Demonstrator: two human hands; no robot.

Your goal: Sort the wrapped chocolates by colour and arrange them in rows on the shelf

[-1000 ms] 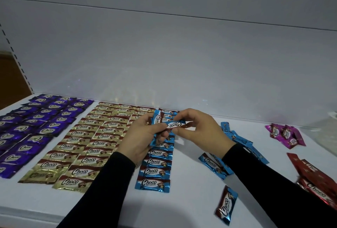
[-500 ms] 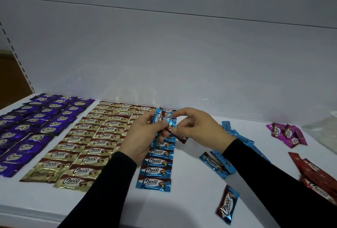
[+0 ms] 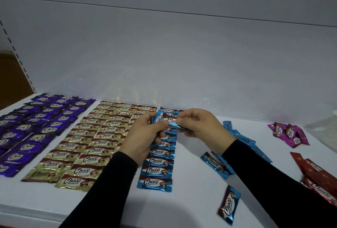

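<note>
On the white shelf (image 3: 191,198) lie rows of purple chocolates (image 3: 36,124) at the left, gold chocolates (image 3: 87,144) beside them, and one column of blue chocolates (image 3: 156,169) in the middle. My left hand (image 3: 144,136) and my right hand (image 3: 200,127) meet above the far end of the blue column. Both pinch a blue chocolate (image 3: 172,121) between them. My left hand also holds a second blue wrapper (image 3: 158,116) upright behind its thumb.
Loose blue chocolates (image 3: 215,165) lie right of my right forearm, and one more blue chocolate (image 3: 228,205) sits near the front edge. Pink chocolates (image 3: 290,133) sit at the far right, red chocolates (image 3: 317,178) nearer on the right. The shelf's back wall (image 3: 164,54) rises behind.
Both hands stay together over the blue column, turning the pinched blue chocolate between their fingers. The rows on the shelf have not moved.
</note>
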